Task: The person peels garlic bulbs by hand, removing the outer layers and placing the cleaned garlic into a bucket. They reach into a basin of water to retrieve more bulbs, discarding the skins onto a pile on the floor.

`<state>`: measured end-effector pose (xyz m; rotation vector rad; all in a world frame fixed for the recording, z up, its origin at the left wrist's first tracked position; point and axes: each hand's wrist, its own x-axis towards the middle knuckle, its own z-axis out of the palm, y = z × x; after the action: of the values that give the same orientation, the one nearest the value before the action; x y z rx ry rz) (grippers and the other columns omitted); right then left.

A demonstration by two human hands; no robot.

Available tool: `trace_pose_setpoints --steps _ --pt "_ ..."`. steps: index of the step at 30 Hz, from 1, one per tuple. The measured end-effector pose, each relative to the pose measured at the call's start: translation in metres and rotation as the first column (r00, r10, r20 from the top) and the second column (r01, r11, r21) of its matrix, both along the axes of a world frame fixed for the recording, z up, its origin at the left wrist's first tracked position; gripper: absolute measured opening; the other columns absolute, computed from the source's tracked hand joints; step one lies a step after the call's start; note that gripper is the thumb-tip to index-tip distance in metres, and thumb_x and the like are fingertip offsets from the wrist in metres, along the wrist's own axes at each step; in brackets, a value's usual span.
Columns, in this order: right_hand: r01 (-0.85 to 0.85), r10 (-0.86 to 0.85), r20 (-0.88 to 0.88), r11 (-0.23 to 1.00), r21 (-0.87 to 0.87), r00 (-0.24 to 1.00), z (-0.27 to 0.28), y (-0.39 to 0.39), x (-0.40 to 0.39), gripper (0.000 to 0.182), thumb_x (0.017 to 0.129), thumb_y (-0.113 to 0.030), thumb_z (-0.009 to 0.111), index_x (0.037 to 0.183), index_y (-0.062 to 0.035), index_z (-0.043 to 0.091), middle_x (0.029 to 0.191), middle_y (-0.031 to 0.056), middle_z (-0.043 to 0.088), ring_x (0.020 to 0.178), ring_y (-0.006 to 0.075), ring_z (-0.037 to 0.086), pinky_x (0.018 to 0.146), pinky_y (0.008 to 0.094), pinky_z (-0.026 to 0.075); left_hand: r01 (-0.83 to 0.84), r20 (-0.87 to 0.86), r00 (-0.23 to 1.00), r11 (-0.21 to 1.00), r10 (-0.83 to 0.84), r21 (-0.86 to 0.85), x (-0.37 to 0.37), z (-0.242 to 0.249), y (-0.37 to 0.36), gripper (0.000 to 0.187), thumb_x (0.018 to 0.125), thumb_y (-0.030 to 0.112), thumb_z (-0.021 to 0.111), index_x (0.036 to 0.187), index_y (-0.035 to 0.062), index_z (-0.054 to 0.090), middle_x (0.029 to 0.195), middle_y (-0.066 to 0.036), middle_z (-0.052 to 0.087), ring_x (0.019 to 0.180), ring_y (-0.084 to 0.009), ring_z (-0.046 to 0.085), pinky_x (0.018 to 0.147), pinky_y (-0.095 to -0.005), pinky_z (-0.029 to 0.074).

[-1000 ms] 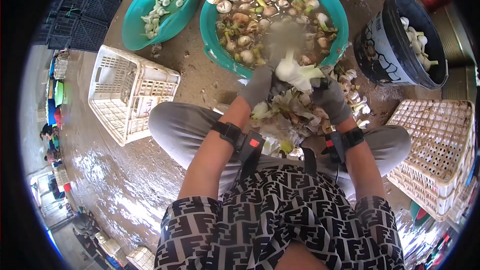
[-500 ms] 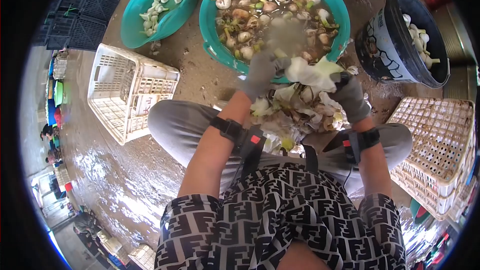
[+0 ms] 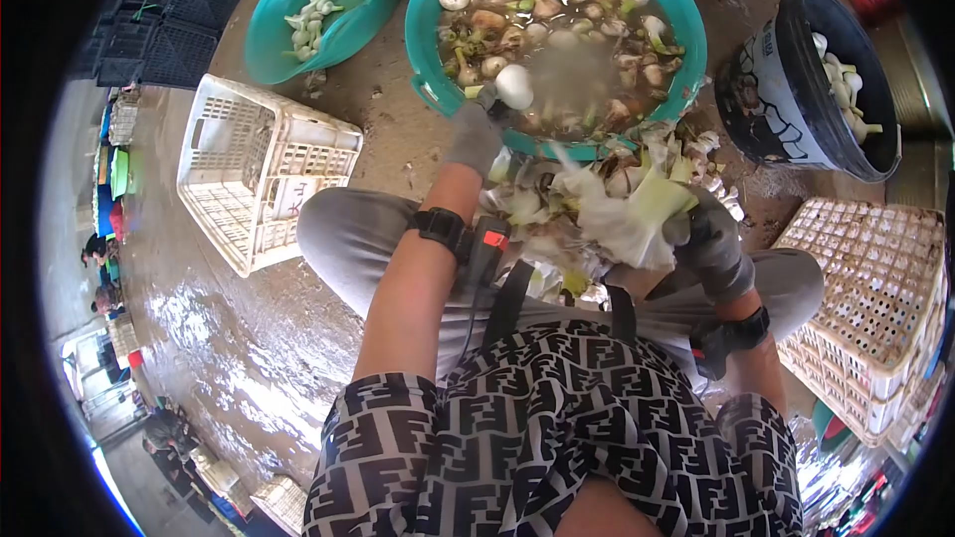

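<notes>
Left hand pinches a smooth white round bulb by the near rim of a round teal plastic tub; right hand seems to grip limp, pale-green papery peel, kinda blurry. I'd hold the bulb lightly, clear of scraps.

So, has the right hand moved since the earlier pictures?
Yes: the right hand has moved right and back toward the body, farther from the bulb-filled turquoise tub.
</notes>
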<state>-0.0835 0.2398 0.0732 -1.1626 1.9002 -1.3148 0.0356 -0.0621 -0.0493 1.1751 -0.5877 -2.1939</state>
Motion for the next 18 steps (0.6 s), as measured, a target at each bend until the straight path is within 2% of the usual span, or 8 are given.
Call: trace_pose_setpoints --steps 3,6,9,10,11,13,16,18 --pt "-0.301 0.283 0.165 0.949 0.097 0.945 0.005 -0.015 -0.002 0.056 0.069 -0.026 0.075 0.115 -0.0025 0.053 0.086 0.0126 0.062 0.081 0.0179 0.061 0.071 0.0297 0.046 0.067 0.096 0.994 0.98 -0.049 -0.19 0.011 -0.007 0.001 0.018 0.089 0.015 0.052 0.1 0.0017 0.055 0.086 -0.008 0.059 0.072 -0.0198 0.057 0.065 -0.0338 0.051" --pt "-0.201 0.561 -0.271 0.638 0.743 0.782 0.0 -0.053 -0.008 0.066 0.069 -0.033 0.073 0.123 -0.0077 0.046 0.099 0.0152 0.062 0.093 0.0257 0.06 0.075 0.0335 0.047 0.238 0.135 0.971 0.872 -0.198 -0.429 0.01 -0.02 0.011 0.018 0.089 0.016 0.052 0.094 -0.0006 0.056 0.083 -0.008 0.059 0.069 -0.0179 0.057 0.062 -0.0309 0.05" --pt "0.025 -0.029 0.007 0.938 0.347 1.0 -0.047 -0.071 -0.025 0.064 0.069 -0.035 0.073 0.12 -0.006 0.047 0.098 0.0141 0.062 0.091 0.0229 0.061 0.074 0.0317 0.049 0.384 0.132 0.923 0.844 -0.362 -0.375 -0.005 0.002 0.045 0.02 0.087 0.017 0.055 0.091 -0.0026 0.057 0.079 -0.008 0.06 0.067 -0.0165 0.058 0.062 -0.0282 0.051" --pt "0.014 -0.056 0.182 0.975 0.223 0.982 -0.059 -0.077 -0.025 0.064 0.07 -0.035 0.073 0.12 -0.0052 0.047 0.099 0.0133 0.062 0.09 0.0222 0.062 0.074 0.0308 0.049 0.394 0.095 0.919 0.883 -0.383 -0.255 -0.012 0.02 0.06 0.021 0.086 0.017 0.056 0.09 -0.0033 0.058 0.078 -0.008 0.06 0.067 -0.0159 0.059 0.063 -0.0274 0.052" --pt "0.029 -0.062 0.357 0.995 0.097 0.932 -0.071 -0.083 -0.023 0.063 0.07 -0.035 0.073 0.119 -0.0044 0.046 0.099 0.0126 0.062 0.088 0.0214 0.062 0.073 0.0299 0.05 0.546 0.238 0.813 0.555 -0.531 -0.627 -0.014 0.011 0.066 0.023 0.085 0.018 0.057 0.093 -0.004 0.058 0.081 -0.009 0.062 0.074 -0.0153 0.06 0.067 -0.0267 0.052" --pt "0.077 -0.049 0.376 0.995 -0.06 0.926 -0.098 -0.092 -0.037 0.062 0.072 -0.034 0.071 0.119 -0.0029 0.046 0.101 0.0112 0.06 0.085 0.0201 0.062 0.072 0.0277 0.05 0.623 0.009 0.751 0.704 -0.66 -0.34 -0.026 0.05 0.078 0.025 0.083 0.019 0.06 0.095 -0.0026 0.061 0.085 -0.009 0.063 0.081 -0.0158 0.061 0.072 -0.0283 0.051" --pt "0.139 -0.132 0.099 0.988 -0.069 0.986 -0.088 -0.071 -0.1 0.059 0.078 -0.032 0.065 0.122 -0.0001 0.043 0.105 0.0115 0.057 0.085 0.0196 0.059 0.072 0.025 0.05 0.801 0.679 0.578 0.155 -0.452 -0.579 -0.026 0.054 0.043 0.035 0.077 0.024 0.064 0.103 0.0014 0.06 0.091 -0.011 0.064 0.083 -0.0204 0.062 0.075 -0.0314 0.05" --pt "0.143 -0.098 0.316 0.982 -0.122 0.944 -0.028 -0.058 -0.129 0.058 0.081 -0.031 0.061 0.124 0.0016 0.04 0.109 0.0134 0.054 0.091 0.02 0.056 0.074 0.0248 0.05 0.961 0.957 0.255 -0.071 -0.14 -0.267 -0.023 0.064 0.009 0.049 0.071 0.029 0.065 0.114 0.0064 0.055 0.103 -0.013 0.062 0.092 -0.026 0.061 0.081 -0.0361 0.047"
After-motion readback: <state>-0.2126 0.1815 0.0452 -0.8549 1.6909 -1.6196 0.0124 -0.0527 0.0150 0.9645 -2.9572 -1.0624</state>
